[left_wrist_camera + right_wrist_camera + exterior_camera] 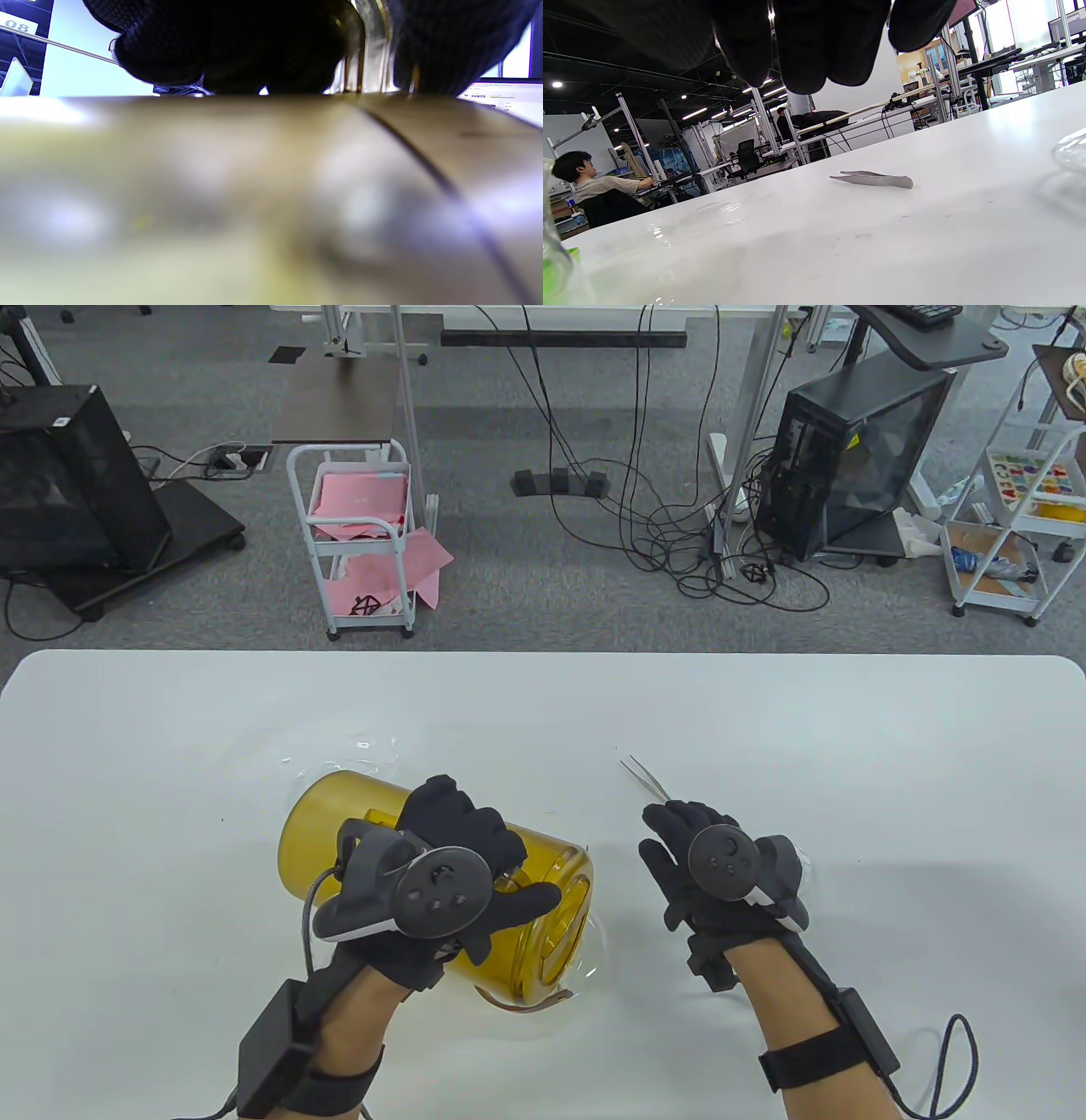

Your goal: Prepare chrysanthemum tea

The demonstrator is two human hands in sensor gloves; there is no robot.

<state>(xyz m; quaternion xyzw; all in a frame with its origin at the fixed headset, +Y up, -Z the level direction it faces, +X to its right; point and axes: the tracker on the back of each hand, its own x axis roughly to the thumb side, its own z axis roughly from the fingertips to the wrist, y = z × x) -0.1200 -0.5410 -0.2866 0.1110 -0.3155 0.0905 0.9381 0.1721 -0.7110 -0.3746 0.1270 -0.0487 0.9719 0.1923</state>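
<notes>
The left hand (441, 882) grips an amber jar (356, 831) lying tilted on its side on the white desk (170, 746), fingers curled over its body and thumb across the mouth end; its long axis runs from near right to far left, the open mouth facing the near right edge; the right hand (721, 865) hovers just above the desk with fingers relaxed, holding nothing; just beyond its fingertips lie metal tweezers (642, 776), flat on the desk, their tips pointing far left; in the right wrist view the tweezers (874, 179) lie apart from the fingers (801, 51).
</notes>
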